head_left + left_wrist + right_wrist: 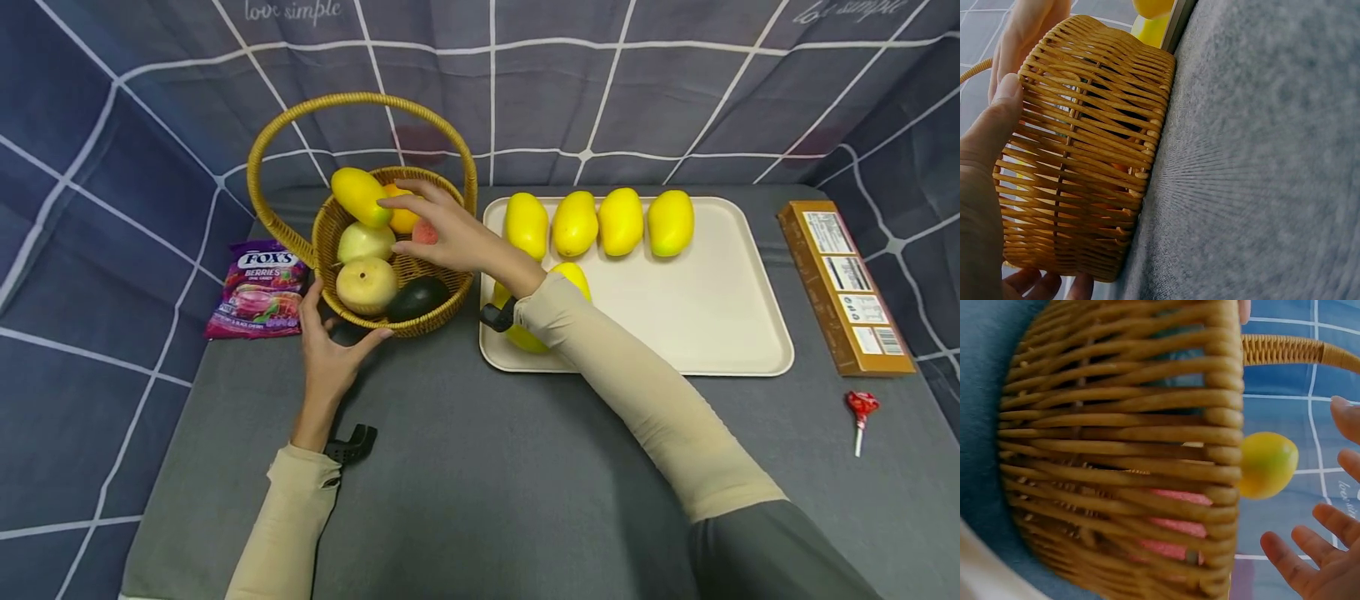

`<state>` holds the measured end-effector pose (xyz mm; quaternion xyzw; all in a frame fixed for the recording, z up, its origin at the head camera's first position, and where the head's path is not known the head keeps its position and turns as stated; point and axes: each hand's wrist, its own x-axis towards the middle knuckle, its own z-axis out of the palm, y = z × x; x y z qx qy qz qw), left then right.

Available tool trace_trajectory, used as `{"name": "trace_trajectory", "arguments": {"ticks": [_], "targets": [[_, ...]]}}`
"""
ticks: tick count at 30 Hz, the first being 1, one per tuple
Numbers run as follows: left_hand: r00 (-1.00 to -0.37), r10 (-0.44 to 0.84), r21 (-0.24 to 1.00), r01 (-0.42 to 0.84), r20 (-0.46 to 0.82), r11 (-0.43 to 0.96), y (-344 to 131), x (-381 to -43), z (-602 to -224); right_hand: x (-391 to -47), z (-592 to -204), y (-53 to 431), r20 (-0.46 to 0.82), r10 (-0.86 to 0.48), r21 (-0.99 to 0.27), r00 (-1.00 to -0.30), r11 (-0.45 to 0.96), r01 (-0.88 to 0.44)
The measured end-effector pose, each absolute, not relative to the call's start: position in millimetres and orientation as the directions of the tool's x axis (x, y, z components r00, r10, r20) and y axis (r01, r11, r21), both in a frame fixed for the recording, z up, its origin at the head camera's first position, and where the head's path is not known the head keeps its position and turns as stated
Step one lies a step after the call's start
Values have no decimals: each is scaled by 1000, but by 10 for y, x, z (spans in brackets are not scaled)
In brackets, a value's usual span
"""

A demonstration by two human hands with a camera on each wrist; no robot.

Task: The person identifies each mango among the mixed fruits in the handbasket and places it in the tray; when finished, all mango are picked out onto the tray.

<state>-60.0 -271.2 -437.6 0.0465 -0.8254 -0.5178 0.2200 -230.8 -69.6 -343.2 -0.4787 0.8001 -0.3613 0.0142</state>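
My left hand (327,358) grips the near left side of a wicker basket (411,267), its thumb along the rim and its fingers around the side. Over the basket, my right hand (442,229) has its fingers spread and holds nothing. A yellow mango (358,196) rests high at the basket's back left; a gap separates it from the fingers in the right wrist view. Also inside are an orange (402,212), a reddish fruit (424,232), a pale green fruit (365,242), a round pale yellow fruit (367,285) and a dark green avocado (420,298).
Right of the basket lies a cream tray (720,292) with several mangoes (575,223), some partly hidden under my right wrist. A purple candy bag (258,292) lies left of the basket. At the far right are a brown box (847,287) and a red lollipop (862,406).
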Motion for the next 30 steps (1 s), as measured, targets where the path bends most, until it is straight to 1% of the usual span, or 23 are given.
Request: {"name": "trace_trajectory", "arguments": {"ticks": [8,11,15,24,30], "targets": [[-896,-308,871,151,321,468,-2700,-613,-4407,-2552,-3347,-936,247,-801,-602,-545,313,-734],[-895,-309,871,150,320,468,-2702,-611,-4408,-2614,-3315,-1013,202,-811,-585,-548,349,-732],[-897,-308,872,147,316,466,-2700,-604,-4393,-2677,-3288,-1096,118,-813,-570,-570,414,-709],[-897,-307,870,148,319,471,-2713,-604,-4389,-2743,-3291,-1248,-10,-836,-566,-548,456,-686],[-895,-304,865,155,328,477,-2728,-593,-4387,-2741,-3303,-1316,-33,-840,-587,-542,455,-670]]}}
